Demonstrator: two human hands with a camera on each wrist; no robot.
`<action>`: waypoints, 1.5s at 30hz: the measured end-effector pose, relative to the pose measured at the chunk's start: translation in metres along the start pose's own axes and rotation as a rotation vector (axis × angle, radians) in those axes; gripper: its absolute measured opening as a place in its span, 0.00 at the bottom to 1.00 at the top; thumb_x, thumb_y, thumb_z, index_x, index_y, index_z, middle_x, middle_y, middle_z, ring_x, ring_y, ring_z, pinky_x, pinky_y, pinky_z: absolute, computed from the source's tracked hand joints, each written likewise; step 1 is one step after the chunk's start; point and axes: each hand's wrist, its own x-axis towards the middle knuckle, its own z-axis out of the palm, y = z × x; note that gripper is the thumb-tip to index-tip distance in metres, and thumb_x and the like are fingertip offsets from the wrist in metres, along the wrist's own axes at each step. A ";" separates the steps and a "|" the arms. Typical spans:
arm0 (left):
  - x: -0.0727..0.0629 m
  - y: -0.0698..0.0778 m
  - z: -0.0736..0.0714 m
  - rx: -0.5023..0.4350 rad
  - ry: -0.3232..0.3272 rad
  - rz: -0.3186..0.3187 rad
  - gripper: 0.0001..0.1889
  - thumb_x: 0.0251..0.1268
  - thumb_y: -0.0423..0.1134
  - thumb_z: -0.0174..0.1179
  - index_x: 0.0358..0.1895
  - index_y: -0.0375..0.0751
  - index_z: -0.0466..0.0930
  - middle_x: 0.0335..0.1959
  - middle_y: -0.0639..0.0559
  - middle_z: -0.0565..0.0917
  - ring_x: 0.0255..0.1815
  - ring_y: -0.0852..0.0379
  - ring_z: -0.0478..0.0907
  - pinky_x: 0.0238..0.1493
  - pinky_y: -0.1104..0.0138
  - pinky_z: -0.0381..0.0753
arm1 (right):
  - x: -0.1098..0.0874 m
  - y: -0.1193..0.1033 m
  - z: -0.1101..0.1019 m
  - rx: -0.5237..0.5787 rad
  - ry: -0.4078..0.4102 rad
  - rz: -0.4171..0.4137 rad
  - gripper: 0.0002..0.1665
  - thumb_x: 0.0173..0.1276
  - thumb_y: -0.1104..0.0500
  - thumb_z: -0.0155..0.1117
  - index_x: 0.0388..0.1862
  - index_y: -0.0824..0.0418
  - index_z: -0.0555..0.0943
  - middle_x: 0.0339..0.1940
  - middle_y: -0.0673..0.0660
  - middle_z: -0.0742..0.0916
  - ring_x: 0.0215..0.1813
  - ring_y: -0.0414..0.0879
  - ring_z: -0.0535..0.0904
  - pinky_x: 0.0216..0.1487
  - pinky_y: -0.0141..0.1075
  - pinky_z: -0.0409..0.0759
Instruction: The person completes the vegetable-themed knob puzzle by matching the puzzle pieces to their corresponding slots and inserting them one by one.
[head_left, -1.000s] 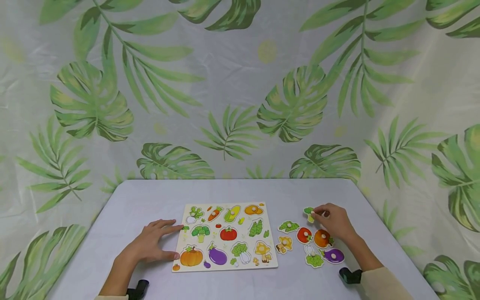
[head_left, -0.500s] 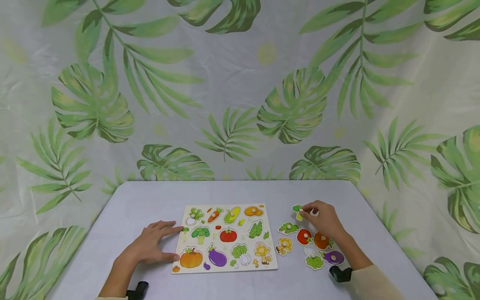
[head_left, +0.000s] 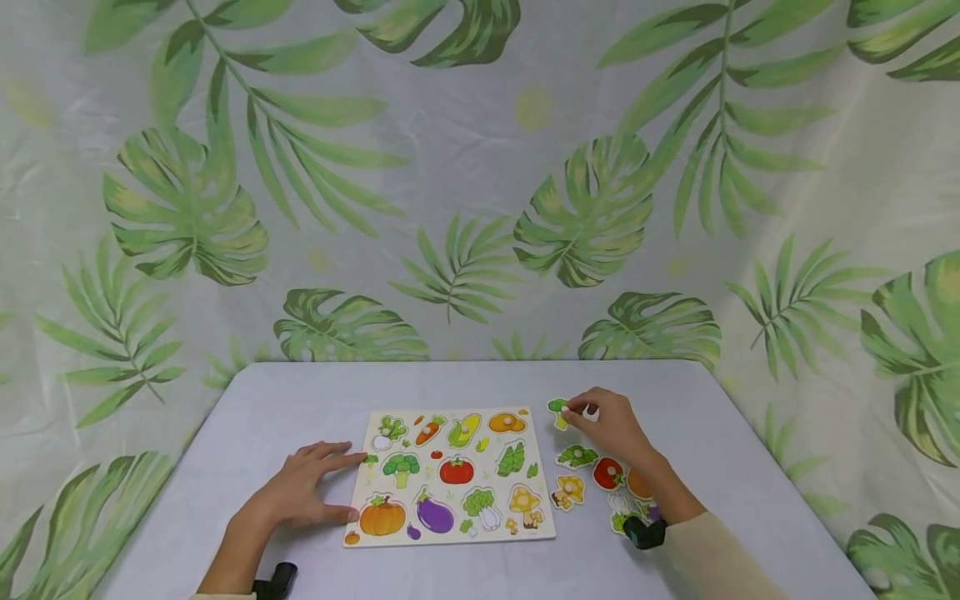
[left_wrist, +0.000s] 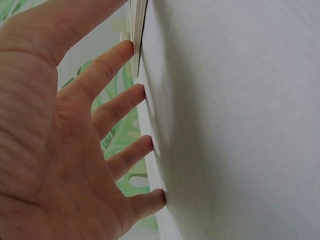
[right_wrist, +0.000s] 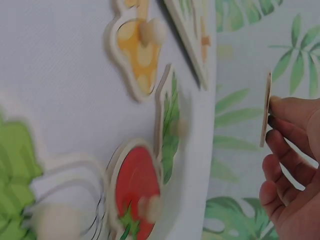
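Note:
My right hand [head_left: 609, 423] pinches a wooden broccoli puzzle piece [head_left: 556, 407] by its knob, just beyond the right edge of the puzzle board. In the right wrist view the broccoli piece [right_wrist: 266, 110] appears edge-on, raised off the table. The vegetable puzzle board [head_left: 450, 543] lies flat, with carrot, corn and other knobbed pieces along its far row. Printed pictures of a broccoli, tomato, pumpkin and eggplant show on it without knobs. My left hand [head_left: 294, 487] spreads its fingers at the board's left edge, thumb and index touching it; the other fingertips [left_wrist: 159, 196] touch the table.
Right of the board lie loose pieces: a green leafy one [head_left: 577, 455], a mushroom [head_left: 567, 492], a tomato [head_left: 608, 473], an orange pumpkin [head_left: 639, 483] and a cabbage [head_left: 620, 504]. My right forearm partly covers some. A leaf-patterned curtain [head_left: 465, 167] hangs behind the white table [head_left: 450, 383].
My right hand has carried the broccoli piece leftward and slightly away, from above the loose pieces to near the board's right edge. My left hand stays in place.

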 end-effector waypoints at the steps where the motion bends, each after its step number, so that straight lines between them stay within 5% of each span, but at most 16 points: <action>1: 0.000 0.000 0.000 0.003 0.000 0.005 0.46 0.42 0.68 0.75 0.70 0.57 0.78 0.74 0.42 0.73 0.74 0.26 0.63 0.68 0.25 0.60 | 0.002 -0.003 0.002 0.005 -0.002 -0.001 0.07 0.68 0.54 0.75 0.42 0.54 0.90 0.35 0.47 0.88 0.41 0.44 0.79 0.47 0.39 0.78; 25: -0.001 -0.002 0.001 0.001 0.006 0.000 0.45 0.43 0.68 0.75 0.70 0.57 0.78 0.74 0.43 0.73 0.75 0.27 0.63 0.68 0.24 0.58 | 0.028 -0.095 0.056 0.122 -0.124 -0.114 0.05 0.69 0.53 0.73 0.40 0.52 0.91 0.35 0.43 0.87 0.42 0.43 0.79 0.49 0.39 0.78; 34: 0.000 0.001 0.000 0.001 0.001 0.003 0.46 0.43 0.68 0.75 0.70 0.57 0.78 0.74 0.42 0.73 0.75 0.27 0.63 0.68 0.23 0.57 | 0.030 -0.115 0.076 0.119 -0.169 -0.151 0.08 0.70 0.51 0.73 0.42 0.52 0.91 0.36 0.43 0.87 0.45 0.50 0.81 0.47 0.38 0.78; 45: -0.001 0.002 -0.001 0.009 -0.012 -0.013 0.46 0.43 0.68 0.75 0.70 0.57 0.78 0.74 0.43 0.73 0.75 0.27 0.63 0.68 0.24 0.58 | 0.026 -0.132 0.104 0.100 -0.247 -0.159 0.09 0.69 0.49 0.73 0.43 0.50 0.92 0.36 0.43 0.88 0.43 0.45 0.79 0.46 0.34 0.77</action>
